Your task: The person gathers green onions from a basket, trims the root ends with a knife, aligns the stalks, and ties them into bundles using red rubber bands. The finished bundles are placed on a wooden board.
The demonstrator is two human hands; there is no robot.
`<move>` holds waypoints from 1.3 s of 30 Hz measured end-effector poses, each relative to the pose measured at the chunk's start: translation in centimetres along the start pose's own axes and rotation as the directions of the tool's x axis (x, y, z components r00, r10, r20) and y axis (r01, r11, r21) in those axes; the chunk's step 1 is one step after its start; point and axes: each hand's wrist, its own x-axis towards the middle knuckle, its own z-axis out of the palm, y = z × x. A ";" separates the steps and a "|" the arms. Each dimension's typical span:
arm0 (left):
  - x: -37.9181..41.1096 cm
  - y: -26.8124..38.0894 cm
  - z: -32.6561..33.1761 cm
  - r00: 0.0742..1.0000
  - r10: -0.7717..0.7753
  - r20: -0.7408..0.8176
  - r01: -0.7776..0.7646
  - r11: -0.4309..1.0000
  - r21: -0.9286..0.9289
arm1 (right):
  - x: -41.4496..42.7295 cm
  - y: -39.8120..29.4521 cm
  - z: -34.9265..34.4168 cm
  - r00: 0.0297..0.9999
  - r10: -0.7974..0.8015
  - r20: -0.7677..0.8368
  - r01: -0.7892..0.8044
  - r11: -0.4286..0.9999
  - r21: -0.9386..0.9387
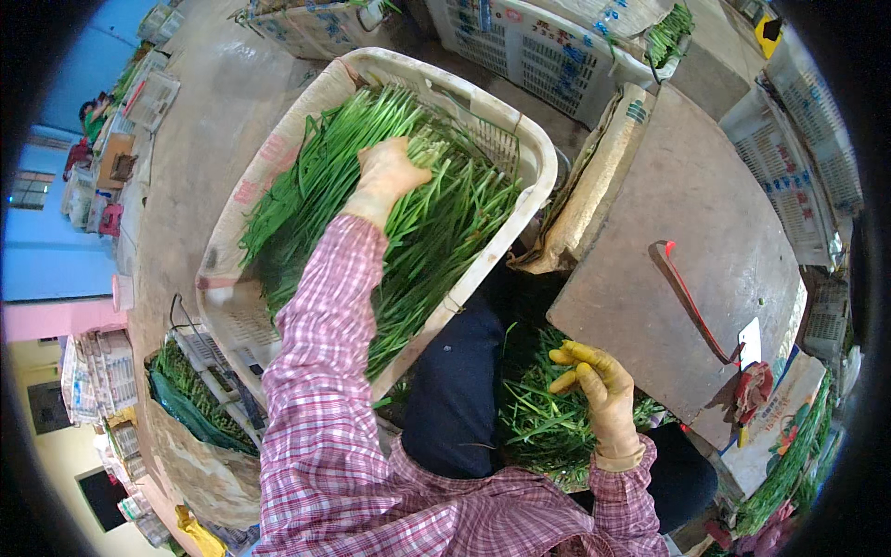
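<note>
A large white plastic crate [480, 278] stands before me, with long green leafy stalks [334, 146] lying in it, probably a chive-like vegetable. My left hand [391, 174], in a pale rubber glove, rests on the stalks near their pale cut ends; its fingertips are hidden, so its hold on them cannot be made out. Raised beside my knee, my right hand [592, 379] has a glove stained yellow-green at the fingers. Those fingers are bent and apart, with nothing seen between them. Loose green leaves [550, 425] lie in a heap below it.
To the right is a grey board [668, 181] with a red strap [686, 299] and a dark red cloth bundle [753, 391] on it. More white crates [522, 52] stand beyond. At lower left, a sack-lined crate [202, 459] holds greens. A person [92, 115] is far off at left.
</note>
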 end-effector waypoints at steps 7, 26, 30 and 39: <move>-6.3 -2.6 -1.8 0.747 0.393 -0.536 -0.465 0.885 0.000 | 4.9 -2.7 3.8 0.984 -0.155 0.083 0.161 0.985 -0.069; -6.7 -3.5 -0.3 0.994 0.011 -0.113 -0.099 0.578 -0.810 | 26.7 -2.1 18.3 0.970 -0.177 0.164 0.208 0.959 -0.193; -6.6 -2.9 0.1 0.988 -0.040 -0.147 -0.105 0.518 -0.849 | 29.3 -1.4 17.4 0.973 -0.113 0.200 0.193 0.877 -0.441; -7.3 -1.8 2.0 0.932 -0.054 -0.359 -0.236 0.660 -0.713 | 30.3 -0.7 18.3 0.945 -0.310 0.102 0.306 0.736 -0.603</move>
